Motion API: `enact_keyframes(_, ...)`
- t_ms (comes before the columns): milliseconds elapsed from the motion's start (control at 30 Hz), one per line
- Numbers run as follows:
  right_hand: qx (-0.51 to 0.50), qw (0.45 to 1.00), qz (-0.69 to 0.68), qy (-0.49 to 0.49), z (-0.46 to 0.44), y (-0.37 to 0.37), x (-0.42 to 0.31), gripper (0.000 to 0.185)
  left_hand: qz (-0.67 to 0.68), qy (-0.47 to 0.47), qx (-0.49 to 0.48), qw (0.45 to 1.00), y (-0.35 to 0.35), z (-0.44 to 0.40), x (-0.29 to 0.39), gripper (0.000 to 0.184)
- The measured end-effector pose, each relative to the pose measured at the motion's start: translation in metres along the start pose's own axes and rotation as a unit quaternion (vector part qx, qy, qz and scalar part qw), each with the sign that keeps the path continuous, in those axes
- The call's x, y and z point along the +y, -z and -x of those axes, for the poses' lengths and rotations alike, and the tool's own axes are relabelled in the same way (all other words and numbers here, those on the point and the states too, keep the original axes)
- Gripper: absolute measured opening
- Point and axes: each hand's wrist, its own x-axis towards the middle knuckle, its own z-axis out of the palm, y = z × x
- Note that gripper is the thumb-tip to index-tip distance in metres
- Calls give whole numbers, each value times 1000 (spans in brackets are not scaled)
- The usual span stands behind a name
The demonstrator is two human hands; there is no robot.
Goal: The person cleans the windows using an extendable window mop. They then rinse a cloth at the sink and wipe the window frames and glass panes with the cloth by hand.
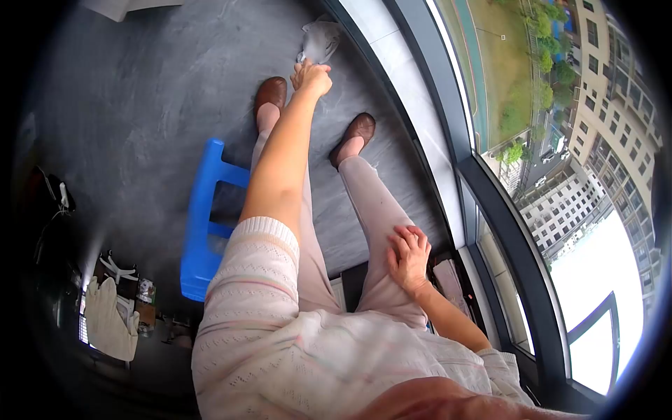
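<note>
My left hand (312, 78) reaches far forward and down past my feet, its fingers closed on the near end of a crumpled grey cloth (322, 40). The cloth lies by the dark floor's edge, close to the window frame. My right hand (409, 260) rests on my right leg near the knee, fingers spread and holding nothing. Below the left hand is one brown shoe (271, 92); the other brown shoe (358, 131) stands to the right.
Left of my legs stands blue plastic furniture (199, 231), perhaps a stool. A dark window frame (490, 189) runs along my right, with buildings outside. At lower left are a light-coloured draped garment (108, 318) and a white chair base (117, 267). The floor (140, 105) is dark grey.
</note>
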Motion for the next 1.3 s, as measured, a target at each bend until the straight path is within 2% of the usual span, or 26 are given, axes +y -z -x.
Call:
enact_keyframes(200, 28, 999, -22, -11, -4, 4, 14, 27, -98, 9, 16, 995, -31, -67, 10, 39)
enact_keyframes(300, 23, 999, -35, -21, -5, 5, 15, 26, -38, 19, -4, 999, -34, -74, 7, 36)
enact_keyframes(333, 25, 999, -35, -21, -6, 6, 15, 26, -24, 21, 41, 999, -31, -68, 8, 31)
enact_keyframes(400, 27, 999, -39, -20, -2, 6, 11, 25, 126, 3, -7, 992, -12, -50, 3, 31)
enact_keyframes(433, 30, 999, -42, -13, -1, 4, 10, 24, 201, -8, -28, 979, 8, -35, 6, 31)
enact_keyframes(467, 32, 998, -44, -7, 0, 2, 10, 24, 323, -35, -40, 945, 25, -13, 6, 33)
enact_keyframes(533, 36, 998, -46, -8, 3, -1, 5, 22, 481, -107, -119, 862, 72, 41, 7, 30)
enact_keyframes(600, 26, 998, -48, -16, 5, -5, 0, 24, 559, -144, -154, 802, 115, 101, 11, 26)
enact_keyframes(633, 23, 998, -49, -19, 3, -4, -2, 25, 580, -162, -177, 779, 135, 129, 14, 25)
enact_keyframes(700, -33, 984, -128, -122, -14, 5, -9, 30, 614, -191, -232, 730, 169, 184, 18, 23)
enact_keyframes(767, 102, 939, -327, -42, -37, 35, -26, 37, 629, -188, -262, 707, 199, 235, 32, 21)
enact_keyframes(833, 175, 898, -400, 41, -49, 110, -80, 40, 620, -193, -288, 704, 213, 276, 45, 20)
enact_keyframes(900, 140, 900, -400, 99, -52, 149, -108, 35, 585, -207, -305, 723, 216, 307, 59, 19)
enact_keyframes(933, 86, 905, -400, 119, -50, 155, -114, 26, 600, -208, -346, 691, 225, 329, 70, 19)
enact_keyframes(1033, 48, 894, -441, 66, -18, 167, -133, 20, 583, -210, -284, 732, 237, 351, 58, 20)
enact_keyframes(1067, 53, 904, -419, 66, -5, 164, -133, 18, 564, -218, -251, 756, 238, 357, 49, 20)
enact_keyframes(1100, 91, 923, -357, 111, 4, 155, -128, 22, 552, -207, -226, 775, 236, 359, 35, 20)
enact_keyframes(1167, 47, 924, -371, 75, 31, 151, -120, 21, 529, -180, -173, 811, 223, 361, -4, 21)
enact_keyframes(1233, 74, 915, -379, 119, 50, 137, -101, 19, 424, -64, -120, 895, 199, 356, -57, 23)
enact_keyframes(1267, 87, 908, -385, 139, 61, 130, -89, 19, 273, -64, -71, 957, 165, 342, -109, 24)
enact_keyframes(1300, 76, 912, -378, 141, 75, 130, -78, 20, 115, -61, -19, 991, 136, 336, -148, 26)
